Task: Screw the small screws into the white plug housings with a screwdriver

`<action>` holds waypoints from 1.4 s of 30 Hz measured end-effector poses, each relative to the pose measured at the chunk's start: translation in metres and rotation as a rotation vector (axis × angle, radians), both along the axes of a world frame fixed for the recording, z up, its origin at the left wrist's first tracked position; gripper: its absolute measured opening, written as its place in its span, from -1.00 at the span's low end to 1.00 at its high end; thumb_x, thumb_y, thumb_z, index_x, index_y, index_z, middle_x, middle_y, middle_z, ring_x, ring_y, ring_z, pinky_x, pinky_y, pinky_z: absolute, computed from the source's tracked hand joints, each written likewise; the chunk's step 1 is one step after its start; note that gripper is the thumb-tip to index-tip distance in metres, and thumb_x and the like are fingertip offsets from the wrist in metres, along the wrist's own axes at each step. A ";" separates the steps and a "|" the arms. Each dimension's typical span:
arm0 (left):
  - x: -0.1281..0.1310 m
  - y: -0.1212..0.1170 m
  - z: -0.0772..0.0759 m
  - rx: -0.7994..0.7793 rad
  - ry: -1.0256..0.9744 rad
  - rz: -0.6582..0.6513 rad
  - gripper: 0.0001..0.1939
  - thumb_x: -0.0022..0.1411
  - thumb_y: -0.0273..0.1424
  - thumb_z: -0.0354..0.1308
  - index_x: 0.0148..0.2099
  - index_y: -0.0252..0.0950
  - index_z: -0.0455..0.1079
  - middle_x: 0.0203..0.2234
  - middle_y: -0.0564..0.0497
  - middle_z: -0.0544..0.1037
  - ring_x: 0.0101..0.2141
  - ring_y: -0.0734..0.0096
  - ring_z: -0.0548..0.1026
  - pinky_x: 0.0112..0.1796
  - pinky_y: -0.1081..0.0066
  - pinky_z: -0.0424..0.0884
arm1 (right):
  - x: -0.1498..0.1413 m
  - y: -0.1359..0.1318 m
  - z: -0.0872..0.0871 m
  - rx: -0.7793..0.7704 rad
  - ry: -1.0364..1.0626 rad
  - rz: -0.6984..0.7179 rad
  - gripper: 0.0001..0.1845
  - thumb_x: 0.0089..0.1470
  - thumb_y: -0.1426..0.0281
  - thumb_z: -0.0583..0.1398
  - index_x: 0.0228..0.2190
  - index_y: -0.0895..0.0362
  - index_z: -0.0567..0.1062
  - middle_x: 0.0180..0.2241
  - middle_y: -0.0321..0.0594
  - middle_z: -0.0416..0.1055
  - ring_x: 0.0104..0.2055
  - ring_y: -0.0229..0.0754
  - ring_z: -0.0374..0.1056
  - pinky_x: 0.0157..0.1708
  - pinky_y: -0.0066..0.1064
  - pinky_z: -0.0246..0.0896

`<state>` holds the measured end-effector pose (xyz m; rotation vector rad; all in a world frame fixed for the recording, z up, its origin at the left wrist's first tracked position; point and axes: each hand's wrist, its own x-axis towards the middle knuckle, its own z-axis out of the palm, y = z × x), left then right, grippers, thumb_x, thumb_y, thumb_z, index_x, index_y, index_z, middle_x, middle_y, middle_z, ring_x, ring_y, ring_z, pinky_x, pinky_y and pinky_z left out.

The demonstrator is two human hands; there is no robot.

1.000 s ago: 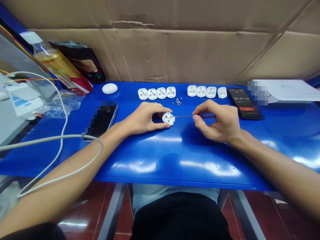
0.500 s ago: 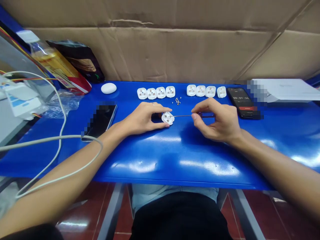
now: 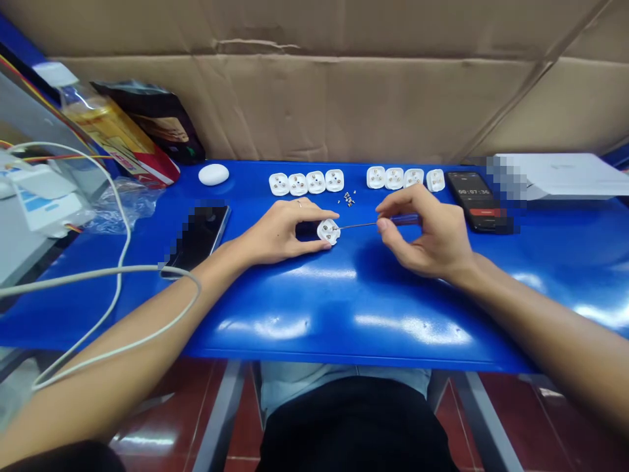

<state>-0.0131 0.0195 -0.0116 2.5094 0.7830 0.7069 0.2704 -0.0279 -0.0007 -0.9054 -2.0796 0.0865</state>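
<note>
My left hand (image 3: 281,233) pinches a small white plug housing (image 3: 326,231) between thumb and fingers, its open side with metal parts facing up. A thin screwdriver (image 3: 360,225) lies in the closed fingers of my right hand (image 3: 428,233). The shaft points left and its tip reaches the metal parts inside the housing; whether it sits in a screw is too small to tell. Just beyond lies a little pile of small screws (image 3: 349,198). Two rows of similar white housings (image 3: 316,182) stand behind it, also showing metal parts.
A phone with a running timer (image 3: 474,202) and a white box (image 3: 560,176) lie at right. At left are another phone (image 3: 199,237), a white oval case (image 3: 213,174), a bottle (image 3: 115,131) and a dark pouch (image 3: 164,121). A pale cable (image 3: 120,262) loops over my left forearm.
My right hand has risen slightly, so the screwdriver slopes a bit more down toward the housing. The left hand keeps its hold, nearly still.
</note>
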 end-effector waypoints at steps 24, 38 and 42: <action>-0.001 -0.001 0.004 -0.100 0.022 0.003 -0.47 0.36 -0.16 0.38 0.29 -0.23 0.54 0.01 -0.07 0.70 -0.05 0.21 0.65 -0.01 0.33 0.49 | 0.003 0.000 -0.003 -0.047 -0.086 -0.076 -0.86 0.29 0.35 0.26 -0.10 0.02 0.51 -0.30 -0.24 0.66 -0.36 -0.08 0.62 -0.38 -0.29 0.52; -0.001 -0.002 0.004 -0.068 0.043 0.012 -0.47 0.37 -0.12 0.36 0.28 -0.23 0.54 -0.02 -0.11 0.70 -0.07 0.19 0.65 0.00 0.29 0.50 | 0.001 -0.001 -0.002 -0.047 -0.040 -0.018 -0.71 0.22 0.40 0.29 -0.02 0.01 0.47 -0.20 -0.21 0.66 -0.31 -0.08 0.64 -0.33 -0.28 0.56; -0.001 -0.001 0.003 -0.060 0.047 0.010 -0.47 0.37 -0.11 0.35 0.28 -0.22 0.54 -0.04 -0.08 0.70 -0.09 0.22 0.64 0.00 0.30 0.49 | 0.000 -0.001 -0.003 -0.044 -0.008 -0.001 -0.69 0.21 0.40 0.29 -0.01 0.03 0.45 -0.22 -0.20 0.67 -0.30 -0.07 0.65 -0.34 -0.28 0.58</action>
